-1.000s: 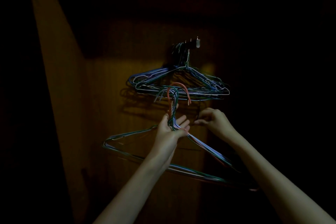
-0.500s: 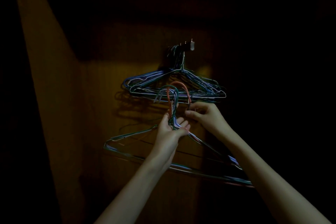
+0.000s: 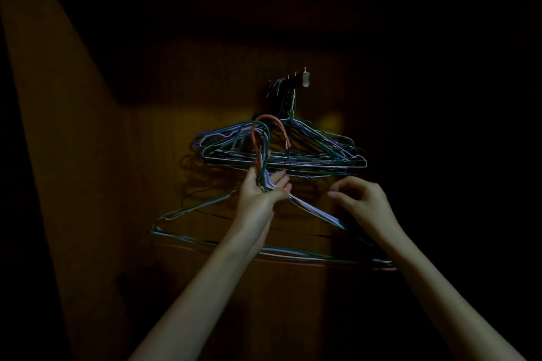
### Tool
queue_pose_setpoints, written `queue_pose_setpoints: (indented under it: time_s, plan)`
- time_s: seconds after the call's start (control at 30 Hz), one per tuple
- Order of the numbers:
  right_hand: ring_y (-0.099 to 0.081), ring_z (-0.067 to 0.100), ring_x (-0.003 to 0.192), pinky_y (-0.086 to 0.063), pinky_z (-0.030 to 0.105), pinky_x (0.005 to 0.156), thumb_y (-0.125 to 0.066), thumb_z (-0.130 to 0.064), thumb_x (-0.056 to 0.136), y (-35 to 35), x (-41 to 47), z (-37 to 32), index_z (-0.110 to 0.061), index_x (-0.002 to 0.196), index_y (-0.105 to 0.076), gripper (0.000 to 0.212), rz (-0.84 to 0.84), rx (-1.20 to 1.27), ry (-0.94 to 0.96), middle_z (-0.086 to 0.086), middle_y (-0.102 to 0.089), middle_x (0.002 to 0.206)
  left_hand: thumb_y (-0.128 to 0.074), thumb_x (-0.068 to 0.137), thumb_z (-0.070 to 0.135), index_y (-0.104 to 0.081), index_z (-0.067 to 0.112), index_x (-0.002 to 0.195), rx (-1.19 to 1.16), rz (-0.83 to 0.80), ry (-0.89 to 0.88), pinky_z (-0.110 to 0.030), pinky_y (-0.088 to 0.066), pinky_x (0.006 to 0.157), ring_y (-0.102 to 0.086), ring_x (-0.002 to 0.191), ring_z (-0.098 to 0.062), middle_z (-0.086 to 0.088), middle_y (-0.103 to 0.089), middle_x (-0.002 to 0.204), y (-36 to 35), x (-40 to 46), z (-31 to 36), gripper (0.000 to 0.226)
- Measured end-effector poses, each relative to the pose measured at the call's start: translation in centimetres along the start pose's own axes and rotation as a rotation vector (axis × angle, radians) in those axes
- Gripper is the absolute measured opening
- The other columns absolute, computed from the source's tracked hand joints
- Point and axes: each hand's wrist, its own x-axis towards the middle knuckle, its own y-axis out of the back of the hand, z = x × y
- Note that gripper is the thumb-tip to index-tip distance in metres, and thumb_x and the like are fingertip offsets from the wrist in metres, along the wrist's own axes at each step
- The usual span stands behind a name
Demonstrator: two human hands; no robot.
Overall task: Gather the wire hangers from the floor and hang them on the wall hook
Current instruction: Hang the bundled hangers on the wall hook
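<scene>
1. Scene very dark; wooden wall panel (image 3: 234, 287) lit only in a patch at centre.
2. Wall hook (image 3: 303, 80) sits high on the panel, right of centre; small pegs along its top.
3. Hung hangers (image 3: 293, 152): a bunch of wire hangers, blue, green and pale, on the hook already; necks bunched under it; bottom bars roughly level; count cannot be told.
4. Held bundle (image 3: 264, 246): several wire hangers raised in front of the panel, below and partly overlapping the hung ones; bars slope down toward the right.
5. Bundle hooks point up and overlap the hung set; orange hook (image 3: 271, 121) stands highest, green ones just beside it; none on the wall hook yet.
6. Left hand (image 3: 264, 190): grips the bundle at the twisted necks; thumb on the left side, fingers wrapped loosely round from the right.
7. Right hand (image 3: 359, 195): just right of the bundle, below the hung bars; fingers loosely curled, tips near the thumb; whether it pinches a thin wire cannot be told in this light.
</scene>
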Motion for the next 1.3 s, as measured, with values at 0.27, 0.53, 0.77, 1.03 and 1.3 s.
queue_pose_setpoints:
  time_s: [0.27, 0.53, 0.77, 1.03, 1.3]
  plan:
    - [-0.057, 0.007, 0.078, -0.039, 0.003, 0.067, -0.069, -0.012, 0.081, 0.9, 4.5, 0.0, -0.017, 0.081, -0.069, 0.006, 0.302, 0.084, 0.113, -0.001, -0.064, 0.082, -0.044, 0.085, -0.022, -0.023, 0.016, 0.148, 0.030, 0.028, -0.066, -0.031, -0.043, 0.097, -0.051, 0.123, -0.030, -0.021, -0.048, 0.136, 0.4, 2.4, 0.6, 0.077]
    - [-0.061, 0.016, 0.079, -0.049, 0.030, 0.071, -0.067, -0.021, 0.084, 0.8, 9.7, 0.7, -0.015, 0.085, -0.071, 0.007, 0.341, 0.081, 0.067, 0.001, -0.065, 0.079, -0.045, 0.086, -0.022, -0.013, 0.015, 0.151, 0.037, 0.049, -0.115, -0.032, -0.043, 0.100, -0.051, 0.124, -0.030, -0.022, -0.047, 0.138, 1.1, 4.9, 0.9, 0.081]
    - [-0.063, 0.018, 0.082, -0.053, 0.041, 0.078, -0.066, -0.025, 0.085, -1.3, 14.7, 2.0, -0.021, 0.080, -0.068, 0.007, 0.296, 0.018, -0.009, -0.001, -0.066, 0.080, -0.046, 0.085, -0.022, -0.014, 0.015, 0.151, 0.036, 0.058, -0.126, -0.029, -0.045, 0.096, -0.053, 0.122, -0.028, -0.022, -0.048, 0.136, 1.1, 7.1, 0.6, 0.082]
    - [-0.060, 0.015, 0.081, -0.050, 0.034, 0.074, -0.067, -0.022, 0.084, -3.2, 18.1, 3.3, -0.018, 0.078, -0.067, 0.007, 0.220, 0.048, -0.063, 0.001, -0.065, 0.081, -0.046, 0.085, -0.021, -0.017, 0.017, 0.150, 0.071, 0.043, -0.149, -0.026, -0.048, 0.091, -0.054, 0.121, -0.027, -0.020, -0.049, 0.135, 1.7, 9.3, 0.1, 0.081]
    - [-0.061, 0.018, 0.080, -0.051, 0.034, 0.073, -0.069, -0.017, 0.082, -3.9, 18.6, 4.4, -0.018, 0.071, -0.064, 0.012, 0.158, 0.025, -0.097, 0.002, -0.064, 0.079, -0.047, 0.085, -0.022, -0.016, 0.017, 0.150, 0.044, 0.053, -0.151, -0.021, -0.055, 0.080, -0.057, 0.114, -0.024, -0.022, -0.050, 0.135, 2.0, 10.9, -0.5, 0.082]
